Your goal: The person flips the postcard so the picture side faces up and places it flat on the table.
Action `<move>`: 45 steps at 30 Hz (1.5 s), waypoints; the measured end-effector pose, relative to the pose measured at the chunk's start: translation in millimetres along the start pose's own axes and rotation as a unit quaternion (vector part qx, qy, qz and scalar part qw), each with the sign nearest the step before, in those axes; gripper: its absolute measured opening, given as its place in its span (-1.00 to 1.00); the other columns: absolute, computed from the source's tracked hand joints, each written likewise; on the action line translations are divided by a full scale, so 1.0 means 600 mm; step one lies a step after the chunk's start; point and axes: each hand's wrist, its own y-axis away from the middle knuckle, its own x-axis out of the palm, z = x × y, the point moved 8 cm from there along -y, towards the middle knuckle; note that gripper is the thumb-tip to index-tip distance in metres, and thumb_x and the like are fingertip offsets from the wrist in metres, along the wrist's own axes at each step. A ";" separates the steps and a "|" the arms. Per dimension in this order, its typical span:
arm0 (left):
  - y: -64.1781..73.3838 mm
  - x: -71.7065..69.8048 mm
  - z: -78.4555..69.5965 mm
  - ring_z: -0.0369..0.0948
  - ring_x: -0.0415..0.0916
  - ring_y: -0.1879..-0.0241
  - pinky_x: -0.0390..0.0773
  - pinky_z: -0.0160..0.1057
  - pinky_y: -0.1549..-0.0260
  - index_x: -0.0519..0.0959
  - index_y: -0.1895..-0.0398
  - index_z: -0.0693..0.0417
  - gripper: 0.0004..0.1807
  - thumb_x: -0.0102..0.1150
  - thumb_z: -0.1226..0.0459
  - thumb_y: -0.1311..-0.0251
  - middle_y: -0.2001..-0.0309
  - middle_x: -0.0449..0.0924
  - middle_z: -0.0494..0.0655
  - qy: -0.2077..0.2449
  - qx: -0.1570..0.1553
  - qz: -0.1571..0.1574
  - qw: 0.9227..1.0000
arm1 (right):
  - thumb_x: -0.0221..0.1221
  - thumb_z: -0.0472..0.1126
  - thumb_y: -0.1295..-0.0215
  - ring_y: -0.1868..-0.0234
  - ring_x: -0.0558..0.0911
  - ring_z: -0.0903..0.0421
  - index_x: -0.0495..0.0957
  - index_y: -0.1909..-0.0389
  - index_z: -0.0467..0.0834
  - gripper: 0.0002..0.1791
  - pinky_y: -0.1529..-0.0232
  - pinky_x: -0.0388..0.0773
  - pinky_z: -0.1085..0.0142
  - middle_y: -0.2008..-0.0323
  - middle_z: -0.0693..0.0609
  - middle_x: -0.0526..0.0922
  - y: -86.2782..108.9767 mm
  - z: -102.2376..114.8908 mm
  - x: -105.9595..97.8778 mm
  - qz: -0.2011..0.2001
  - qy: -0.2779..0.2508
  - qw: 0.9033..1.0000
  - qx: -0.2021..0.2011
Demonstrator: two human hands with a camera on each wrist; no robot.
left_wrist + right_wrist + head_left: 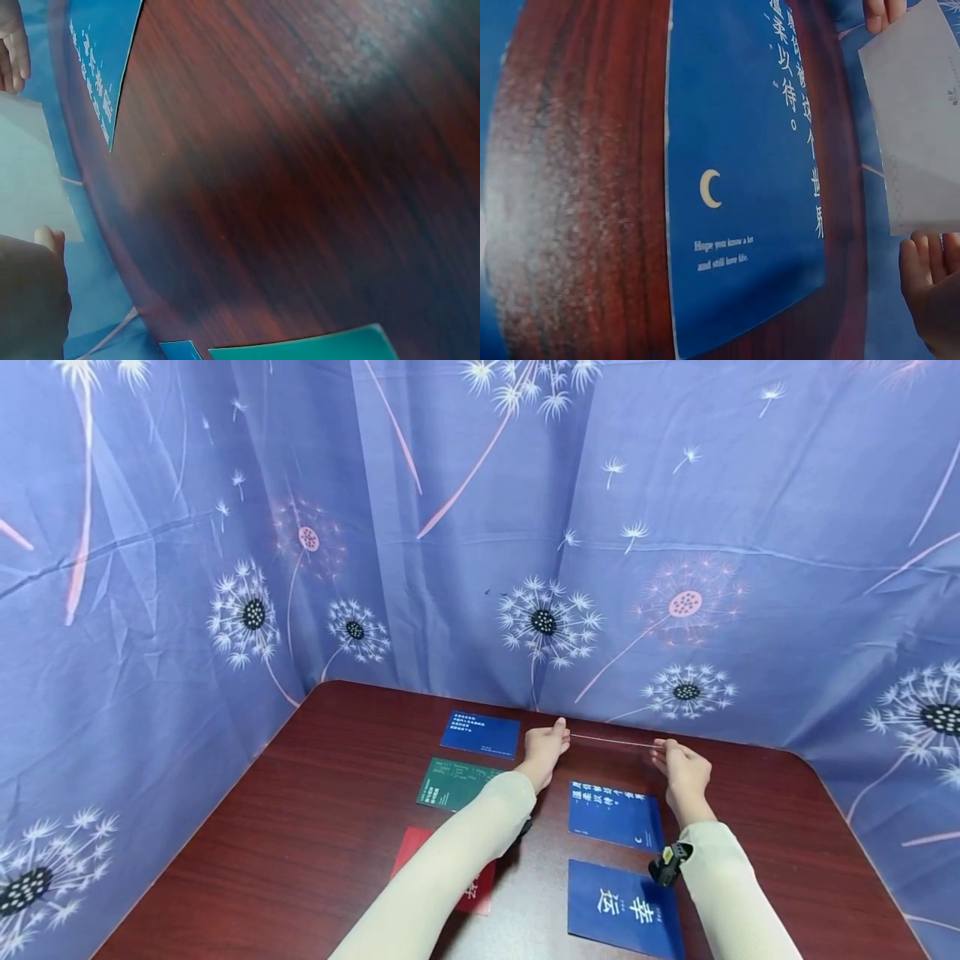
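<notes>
Beyond the rows of cards, a postcard [611,741] appears edge-on in the head view as a thin white line. My left hand [546,752] pinches its left end, and my right hand [684,772] pinches the right end. In the right wrist view the postcard [915,127] turns a pale face with faint print to the camera, between my right hand [934,292] and the fingertips of the left. Below the right hand lies a blue moon card [615,814]. Left of the left hand lies a blue card [480,734] with white writing.
A green card [453,783] and a red card [408,847] lie in the left column, partly covered by the left sleeve. Another blue card [622,906] lies front right. Behind the dark wooden table [300,793] hangs a blue dandelion-print curtain [465,610].
</notes>
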 end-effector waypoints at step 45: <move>0.012 0.014 -0.037 -0.29 0.57 0.55 0.53 -0.42 0.49 0.72 0.22 0.18 -0.77 0.35 0.47 0.01 0.57 0.65 -0.07 -0.370 0.158 -0.017 0.915 | 0.16 -0.53 -0.13 0.60 0.48 0.35 0.39 -0.25 -0.37 -0.42 0.56 0.44 0.54 0.54 0.13 0.57 -0.001 -0.008 0.015 0.084 0.217 0.972 -0.040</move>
